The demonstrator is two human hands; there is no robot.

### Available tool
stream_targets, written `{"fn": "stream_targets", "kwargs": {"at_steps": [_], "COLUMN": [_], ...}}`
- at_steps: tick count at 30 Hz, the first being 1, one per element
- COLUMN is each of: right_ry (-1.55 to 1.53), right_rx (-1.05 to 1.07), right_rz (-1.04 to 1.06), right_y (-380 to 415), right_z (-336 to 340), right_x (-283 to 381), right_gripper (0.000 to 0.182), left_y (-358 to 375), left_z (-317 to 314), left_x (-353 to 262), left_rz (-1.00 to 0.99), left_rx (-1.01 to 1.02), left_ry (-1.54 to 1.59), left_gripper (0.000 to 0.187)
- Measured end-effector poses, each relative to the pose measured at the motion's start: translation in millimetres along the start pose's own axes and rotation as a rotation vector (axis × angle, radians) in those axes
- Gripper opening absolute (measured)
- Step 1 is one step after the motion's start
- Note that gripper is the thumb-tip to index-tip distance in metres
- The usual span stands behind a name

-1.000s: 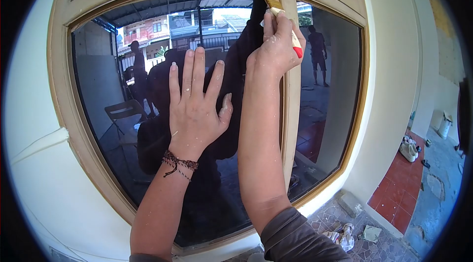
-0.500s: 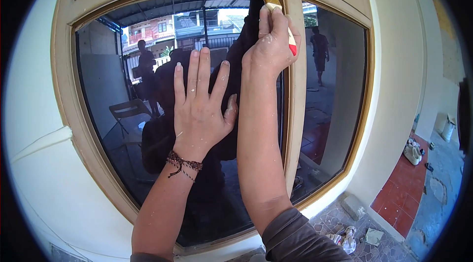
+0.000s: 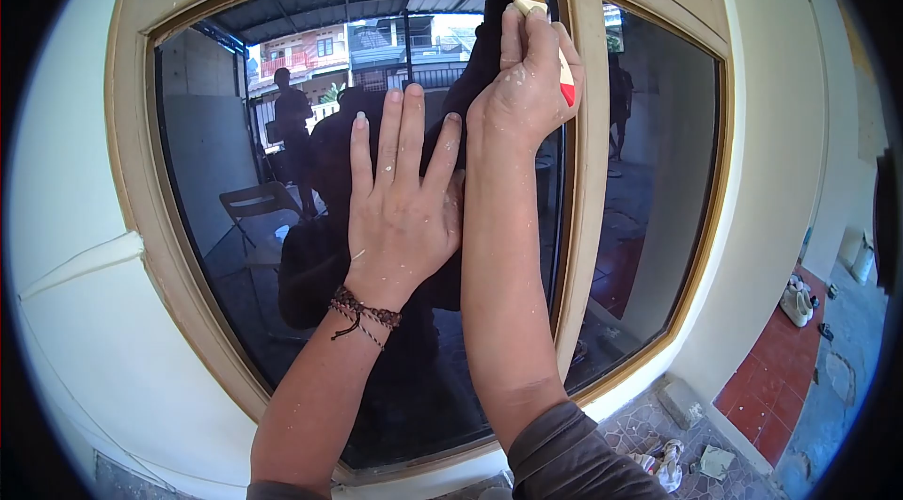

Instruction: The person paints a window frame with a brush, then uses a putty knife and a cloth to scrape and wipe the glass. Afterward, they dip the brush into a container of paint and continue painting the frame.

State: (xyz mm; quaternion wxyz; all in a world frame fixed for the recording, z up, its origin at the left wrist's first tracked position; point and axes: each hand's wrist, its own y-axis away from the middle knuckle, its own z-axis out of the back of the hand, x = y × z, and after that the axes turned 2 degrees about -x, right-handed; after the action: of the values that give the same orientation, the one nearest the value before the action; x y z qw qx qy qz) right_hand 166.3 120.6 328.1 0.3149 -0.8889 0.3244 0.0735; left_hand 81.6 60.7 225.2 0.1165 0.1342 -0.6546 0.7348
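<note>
My right hand [image 3: 529, 77] grips a paintbrush [image 3: 567, 77] with a pale, red-tipped handle and golden-brown bristles. The bristles point up and touch the top bar of the beige window frame [image 3: 587, 114], close to the pane's upper right corner. Flat against the dark window glass [image 3: 216, 161] rests my left hand [image 3: 404, 190], fingers stretched upward and holding nothing. Its thumb is partly hidden beside the right forearm. Small pale specks dot both hands, and a braided bracelet [image 3: 367, 312] circles the left wrist.
A second dark pane [image 3: 649, 190] lies right of the upright bar. Shoes [image 3: 798, 302] stand on red tiles [image 3: 764, 387] at the right. A concrete block [image 3: 679, 403] and a crumpled cloth [image 3: 670, 464] lie on the floor below. People and a folding chair appear as reflections.
The brush has shifted slightly left along the top of the frame, relative to the corner. The view has turned a little, moving the window rightward. My left hand stays flat on the glass.
</note>
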Motion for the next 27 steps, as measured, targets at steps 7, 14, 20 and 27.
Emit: {"fn": "stream_targets", "kwargs": {"at_steps": [7, 14, 20, 27], "right_ry": [0.000, -0.003, -0.014, -0.024], "right_rx": [0.019, 0.031, 0.053, 0.105], "right_rz": [-0.003, -0.001, -0.033, -0.040], "right_y": [8, 18, 28, 39], "right_z": [-3, -6, -9, -10], "right_x": [-3, -6, -8, -10], "right_gripper": [0.024, 0.022, 0.023, 0.022], "left_y": [1, 3, 6, 9], "left_z": [0, -2, -2, -3], "left_x": [5, 8, 10, 13], "left_rz": [0.008, 0.015, 0.038, 0.053], "left_rx": [-0.060, -0.203, -0.321, -0.404], "left_ry": [0.079, 0.232, 0.367, 0.461], "left_gripper": [0.043, 0.039, 0.033, 0.033]}}
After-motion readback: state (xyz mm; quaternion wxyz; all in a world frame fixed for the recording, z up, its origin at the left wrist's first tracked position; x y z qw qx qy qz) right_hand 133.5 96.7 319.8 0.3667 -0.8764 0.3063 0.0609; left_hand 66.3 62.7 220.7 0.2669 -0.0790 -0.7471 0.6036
